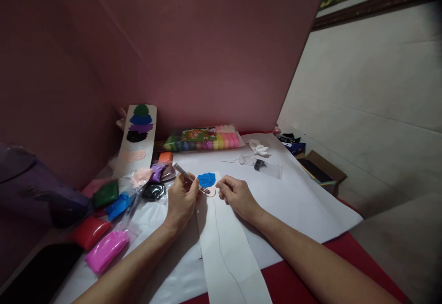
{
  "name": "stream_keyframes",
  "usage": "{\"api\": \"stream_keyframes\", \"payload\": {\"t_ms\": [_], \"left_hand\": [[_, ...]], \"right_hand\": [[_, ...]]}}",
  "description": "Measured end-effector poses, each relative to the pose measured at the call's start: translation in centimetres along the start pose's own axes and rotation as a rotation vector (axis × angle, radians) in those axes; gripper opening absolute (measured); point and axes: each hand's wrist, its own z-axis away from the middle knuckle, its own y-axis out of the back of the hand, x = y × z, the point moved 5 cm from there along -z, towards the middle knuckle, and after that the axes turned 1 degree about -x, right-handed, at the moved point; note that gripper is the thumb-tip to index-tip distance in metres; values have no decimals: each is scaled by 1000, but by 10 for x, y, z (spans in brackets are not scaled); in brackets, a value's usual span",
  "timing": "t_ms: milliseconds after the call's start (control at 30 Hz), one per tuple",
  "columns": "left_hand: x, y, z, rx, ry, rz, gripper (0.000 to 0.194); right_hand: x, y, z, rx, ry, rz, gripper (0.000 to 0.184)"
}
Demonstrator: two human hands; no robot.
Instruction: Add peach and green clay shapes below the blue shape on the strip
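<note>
My left hand (182, 200) grips a small fork (182, 170) like a pen, its tines down at a flat round piece of peach clay (212, 192). That piece lies on a long white card (224, 249), just below a patch of textured blue clay (206, 180). A thin curved line (220, 239) runs down the card from the peach piece. To the right of the clay, my right hand (238, 193) is closed with its fingertips pinched at the card's edge. Whatever those fingers may hold is hidden.
Bagged clay lies at left, including pink (107, 251), red (90, 232) and green (105, 194) packs. A card with coloured clay patches (141, 121) leans behind. A clay multipack (203, 139) lies at the back, white clay (258, 147) and a clear bag (271, 169) at right.
</note>
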Motion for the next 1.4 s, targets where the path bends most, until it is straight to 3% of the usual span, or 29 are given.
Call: {"api": "stream_keyframes", "payload": {"t_ms": [267, 933, 1400], "left_hand": [[3, 1, -4, -50, -131, -113, 10], [-12, -2, -13, -83, 5, 118, 16], [-7, -1, -14, -82, -60, 12, 17]], "right_hand": [[-2, -1, 2, -34, 24, 67, 22], [-6, 0, 3, -50, 34, 112, 23], [-6, 0, 4, -36, 38, 97, 22]]}}
